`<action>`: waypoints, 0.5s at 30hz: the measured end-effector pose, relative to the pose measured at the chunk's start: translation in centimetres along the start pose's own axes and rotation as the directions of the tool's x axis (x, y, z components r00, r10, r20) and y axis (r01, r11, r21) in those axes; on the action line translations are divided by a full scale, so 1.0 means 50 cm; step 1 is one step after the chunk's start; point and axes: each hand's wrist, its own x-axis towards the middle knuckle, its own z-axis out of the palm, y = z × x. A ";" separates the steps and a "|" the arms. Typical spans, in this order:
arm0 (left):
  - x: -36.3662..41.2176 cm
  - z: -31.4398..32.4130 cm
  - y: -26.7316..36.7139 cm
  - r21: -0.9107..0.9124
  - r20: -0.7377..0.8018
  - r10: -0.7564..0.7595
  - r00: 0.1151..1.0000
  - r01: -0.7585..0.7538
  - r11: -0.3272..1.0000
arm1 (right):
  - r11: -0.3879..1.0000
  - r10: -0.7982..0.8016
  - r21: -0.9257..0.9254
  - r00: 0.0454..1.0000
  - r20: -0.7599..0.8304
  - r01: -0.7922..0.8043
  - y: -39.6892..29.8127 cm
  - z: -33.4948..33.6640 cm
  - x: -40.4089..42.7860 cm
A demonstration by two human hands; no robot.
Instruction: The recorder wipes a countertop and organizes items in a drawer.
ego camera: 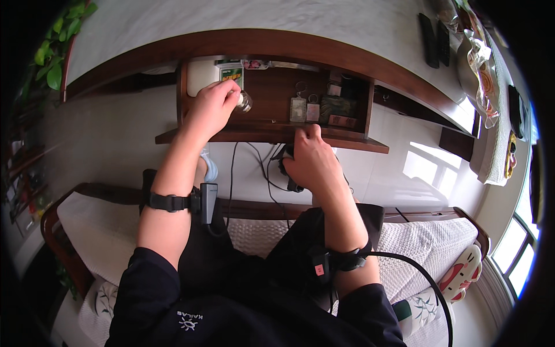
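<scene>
An open wooden drawer point(269, 104) lies before me. My left hand point(214, 102) is over its left part, its fingers closed on the white cap of a small dark bottle point(246, 102), which tilts to the right. Beside that hand are a green and white box point(232, 74) and a white item point(201, 78). My right hand point(313, 152) rests at the drawer's front edge with curled fingers; whether it grips the edge is hard to tell. Two clear keychains, a larger one point(298, 109) and a smaller one point(312, 112), lie in the drawer near a dark patterned packet point(338, 106).
The drawer belongs to a table with a grey marble-like top point(260, 17). Remote controls point(428, 41) lie on it at the right. Black cables point(262, 165) hang below the drawer. Behind me is a sofa with a white textured cover point(416, 247).
</scene>
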 end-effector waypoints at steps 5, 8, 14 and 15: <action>-0.014 0.020 -0.012 0.206 0.085 -0.159 0.984 0.139 0.969 | 1.000 -0.015 0.007 1.000 0.012 0.015 -0.008 -0.003 -0.002; -0.021 0.022 -0.003 0.303 0.138 -0.246 0.960 0.195 0.933 | 0.995 -0.089 -0.052 0.995 -0.051 0.086 -0.006 0.003 -0.004; -0.015 0.032 -0.005 0.237 0.205 -0.237 0.950 0.187 0.953 | 0.994 -0.103 -0.053 0.993 -0.064 0.100 0.003 0.002 -0.006; -0.016 0.035 -0.010 0.237 0.204 -0.236 0.950 0.186 0.953 | 0.993 -0.104 -0.053 0.992 -0.065 0.101 0.000 -0.001 -0.006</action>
